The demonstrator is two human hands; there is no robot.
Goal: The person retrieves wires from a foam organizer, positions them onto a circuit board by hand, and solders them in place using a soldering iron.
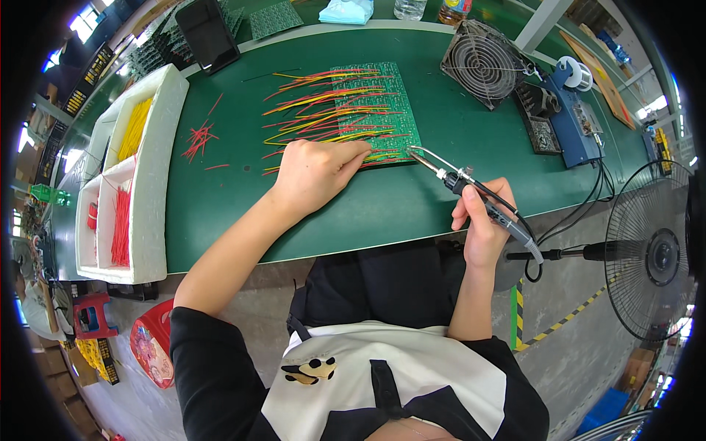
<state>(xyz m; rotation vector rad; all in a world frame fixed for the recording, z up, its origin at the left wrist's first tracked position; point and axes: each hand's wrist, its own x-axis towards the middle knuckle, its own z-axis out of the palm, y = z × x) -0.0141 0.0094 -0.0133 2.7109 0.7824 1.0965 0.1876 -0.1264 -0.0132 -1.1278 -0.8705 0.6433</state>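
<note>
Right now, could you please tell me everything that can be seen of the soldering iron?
The soldering iron is a slim, pen-like tool with a bare metal tip, a black front section and a grey handle. A thin, curved metal tube runs beside the tip, and a black cable loops near the handle. Held in the right hand, it points forward and leftward, its tip at the near right corner of the green circuit board. Whether they touch cannot be told.

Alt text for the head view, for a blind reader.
The right hand points a soldering iron at a circuit board lined with red and yellow wires; the left hand is over its near end. A foam tray holds more.
</note>
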